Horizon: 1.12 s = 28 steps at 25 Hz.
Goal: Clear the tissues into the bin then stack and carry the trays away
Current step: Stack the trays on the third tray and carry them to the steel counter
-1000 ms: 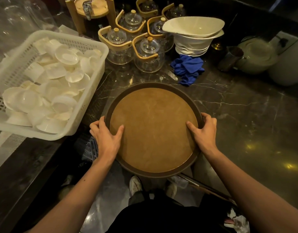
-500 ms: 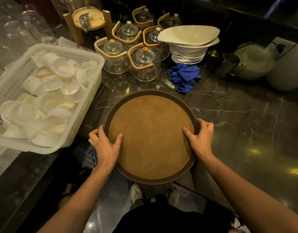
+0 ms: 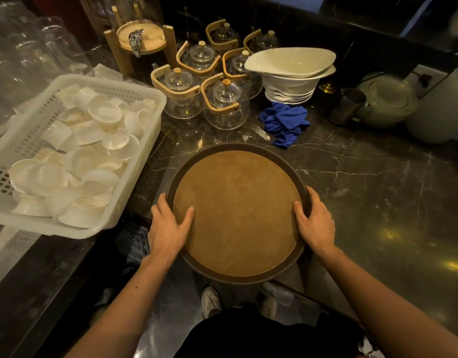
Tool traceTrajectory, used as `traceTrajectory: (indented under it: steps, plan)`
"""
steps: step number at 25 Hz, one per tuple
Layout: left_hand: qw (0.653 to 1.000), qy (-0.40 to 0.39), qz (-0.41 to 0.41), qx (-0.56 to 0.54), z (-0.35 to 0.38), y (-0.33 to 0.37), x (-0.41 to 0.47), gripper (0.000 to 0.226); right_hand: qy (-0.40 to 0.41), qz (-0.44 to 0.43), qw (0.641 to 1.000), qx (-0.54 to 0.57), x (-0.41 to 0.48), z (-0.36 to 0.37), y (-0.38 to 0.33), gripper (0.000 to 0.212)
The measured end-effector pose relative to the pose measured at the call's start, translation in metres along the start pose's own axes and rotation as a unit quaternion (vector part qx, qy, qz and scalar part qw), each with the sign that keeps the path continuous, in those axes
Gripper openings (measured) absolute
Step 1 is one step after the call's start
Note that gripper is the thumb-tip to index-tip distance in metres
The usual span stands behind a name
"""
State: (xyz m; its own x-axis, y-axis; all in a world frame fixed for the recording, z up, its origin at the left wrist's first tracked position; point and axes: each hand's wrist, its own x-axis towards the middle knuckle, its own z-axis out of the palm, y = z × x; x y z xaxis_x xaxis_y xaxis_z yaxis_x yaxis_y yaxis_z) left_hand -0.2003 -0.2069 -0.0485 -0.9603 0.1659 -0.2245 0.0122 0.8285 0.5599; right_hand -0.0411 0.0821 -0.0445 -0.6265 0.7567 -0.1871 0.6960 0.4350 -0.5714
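A round brown tray [image 3: 237, 213] with a dark rim lies half on the dark marble counter, its near edge past the counter's front. My left hand [image 3: 167, 227] grips its left rim, thumb on the tray's surface. My right hand [image 3: 315, 223] grips the right rim the same way. The tray's surface is bare. I see no tissues and no bin, and I cannot tell whether more trays lie under this one.
A white plastic basket [image 3: 135, 177] of small white cups sits at left. Glass teapots [image 3: 224, 104] with wooden handles, stacked white bowls [image 3: 291, 73] and a blue cloth [image 3: 284, 122] stand behind the tray. A metal cup [image 3: 348, 105] and a kettle [image 3: 388, 99] are at right.
The tray and both hands sit lower in view and further from the teapots, as the camera tilted up or I stepped back. Both grips are unchanged.
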Motion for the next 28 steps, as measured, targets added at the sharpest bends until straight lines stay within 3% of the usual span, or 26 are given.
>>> traceTrajectory:
  steps: [4, 7, 17, 22, 28]
  plan:
    - [0.999, -0.01, 0.007, 0.042, -0.004, -0.004, 0.009, 0.089, -0.039, 0.002, 0.999, -0.036, -0.007, -0.003, 0.005, 0.066]
    - [0.999, -0.016, 0.012, 0.038, -0.007, -0.005, 0.013, 0.09, -0.065, 0.029, 0.997, 0.01, -0.009, -0.004, 0.003, 0.07]
    - [0.995, 0.011, 0.004, -0.1, -0.027, -0.009, -0.01, 0.083, 0.022, -0.026, 0.994, 0.105, -0.036, -0.029, 0.001, 0.074]
    - [0.984, 0.103, -0.006, -0.143, -0.054, 0.001, -0.055, 0.081, 0.035, -0.09, 0.986, 0.137, -0.04, -0.057, -0.013, 0.071]
    - [0.952, 0.256, -0.055, -0.159, -0.091, -0.003, -0.161, 0.08, -0.062, -0.211, 0.957, 0.187, -0.046, -0.081, -0.05, 0.068]
